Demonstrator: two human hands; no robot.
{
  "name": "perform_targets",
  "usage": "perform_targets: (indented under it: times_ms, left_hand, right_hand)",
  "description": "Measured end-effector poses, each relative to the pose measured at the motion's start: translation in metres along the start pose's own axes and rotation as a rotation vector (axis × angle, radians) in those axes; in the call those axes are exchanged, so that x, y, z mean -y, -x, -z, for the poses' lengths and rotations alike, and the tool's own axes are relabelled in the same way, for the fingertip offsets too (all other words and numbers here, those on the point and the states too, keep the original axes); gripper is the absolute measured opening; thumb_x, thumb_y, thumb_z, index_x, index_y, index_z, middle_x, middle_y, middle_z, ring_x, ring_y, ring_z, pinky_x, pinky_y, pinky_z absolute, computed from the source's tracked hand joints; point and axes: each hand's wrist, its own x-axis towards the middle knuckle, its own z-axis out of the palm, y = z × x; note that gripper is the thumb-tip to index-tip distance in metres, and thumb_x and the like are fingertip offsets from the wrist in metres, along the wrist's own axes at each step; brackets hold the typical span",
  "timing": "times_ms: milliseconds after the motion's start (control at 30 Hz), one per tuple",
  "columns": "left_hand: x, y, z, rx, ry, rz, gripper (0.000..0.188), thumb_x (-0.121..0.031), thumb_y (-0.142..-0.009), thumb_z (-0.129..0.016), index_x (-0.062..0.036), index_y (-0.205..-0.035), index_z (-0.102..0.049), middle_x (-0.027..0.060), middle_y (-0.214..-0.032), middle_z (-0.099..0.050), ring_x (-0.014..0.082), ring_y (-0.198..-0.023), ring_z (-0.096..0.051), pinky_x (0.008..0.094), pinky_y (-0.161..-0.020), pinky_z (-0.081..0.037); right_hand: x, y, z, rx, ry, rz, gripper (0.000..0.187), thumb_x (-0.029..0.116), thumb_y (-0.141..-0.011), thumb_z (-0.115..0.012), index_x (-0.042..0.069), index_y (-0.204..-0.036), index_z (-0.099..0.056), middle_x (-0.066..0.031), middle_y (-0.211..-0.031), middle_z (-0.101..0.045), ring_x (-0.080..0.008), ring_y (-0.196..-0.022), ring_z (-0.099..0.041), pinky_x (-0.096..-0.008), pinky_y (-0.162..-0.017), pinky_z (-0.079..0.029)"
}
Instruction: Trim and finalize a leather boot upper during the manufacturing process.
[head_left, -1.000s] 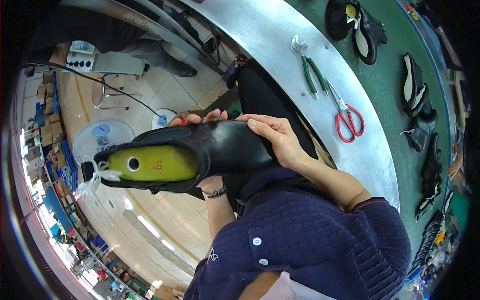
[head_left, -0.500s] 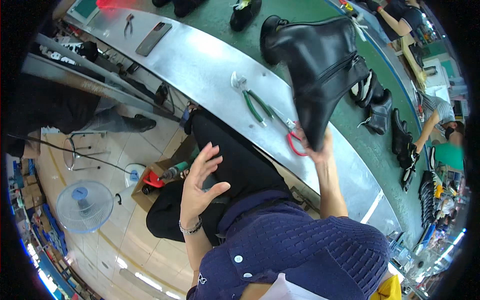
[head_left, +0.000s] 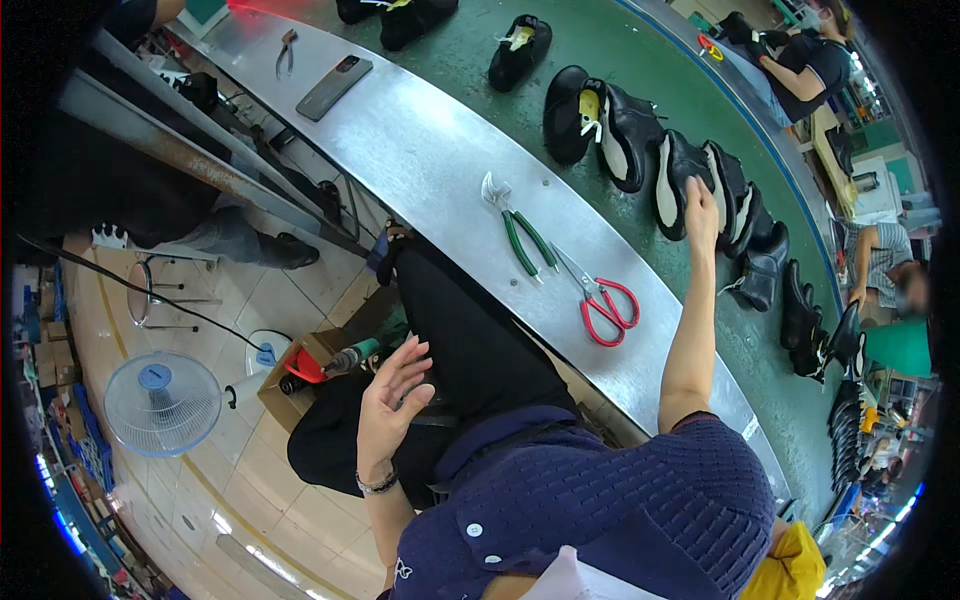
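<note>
My right hand [head_left: 702,212] reaches over the green surface, its fingers bunched on a black boot [head_left: 689,158] that lies on its side, pale sole facing left. Part of the boot is behind my fingers. My left hand [head_left: 392,402] is raised above my lap, fingers apart, holding nothing. On the metal ledge between my lap and the boots lie red-handled scissors [head_left: 612,312] and green-handled pliers [head_left: 524,240].
Several black shoes line the green surface [head_left: 640,220], among them a shoe [head_left: 520,52]. A phone [head_left: 334,88] and small pliers [head_left: 286,54] lie on the metal ledge [head_left: 430,130]. Left are a fan [head_left: 162,403] and a cardboard box [head_left: 285,392]. Other people work across the line.
My right hand has carried the black boot from above the ledge out onto the green surface. The scissors now show fully. My left hand has shifted slightly and stays open.
</note>
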Motion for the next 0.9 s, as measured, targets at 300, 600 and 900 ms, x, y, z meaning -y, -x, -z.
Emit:
perform_targets:
  times_ms: [300, 600, 900]
  left_hand:
    - [0.002, 0.020, 0.001, -0.040, -0.040, -0.034, 0.060, -0.011, -0.086, -0.071, -0.0039, -0.140, -0.045, 0.0129, -0.134, -0.054, 0.0218, -0.117, -0.056, 0.0347, -0.101, -0.044]
    - [0.007, 0.043, 0.013, -0.134, -0.106, -0.111, 0.065, -0.016, -0.085, -0.073, -0.0062, -0.141, -0.044, 0.0110, -0.134, -0.055, 0.0203, -0.117, -0.056, 0.0352, -0.101, -0.043]
    - [-0.021, 0.007, -0.017, 0.095, -0.353, -0.397, 0.096, -0.019, -0.069, -0.083, -0.0068, -0.149, -0.030, 0.0161, -0.151, -0.035, 0.0303, -0.138, -0.035, 0.0383, -0.112, -0.028]
  right_hand:
    - [0.147, -0.008, -0.091, 0.311, 0.160, 0.313, 0.053, 0.041, -0.078, -0.074, 0.009, -0.118, -0.062, -0.0169, -0.090, -0.069, -0.0316, -0.084, -0.067, -0.0397, -0.075, -0.051]
    - [0.277, 0.016, 0.014, 0.398, -0.516, 0.290, 0.030, 0.031, -0.082, -0.074, 0.003, -0.079, -0.065, 0.0065, -0.065, -0.052, -0.0028, -0.058, -0.043, -0.0215, -0.051, -0.030]
    - [0.360, 0.155, 0.037, 1.062, -0.639, 0.305, 0.017, 0.020, -0.078, -0.077, 0.006, -0.076, -0.068, 0.0106, -0.058, -0.049, 0.0010, -0.049, -0.038, -0.0198, -0.044, -0.021]
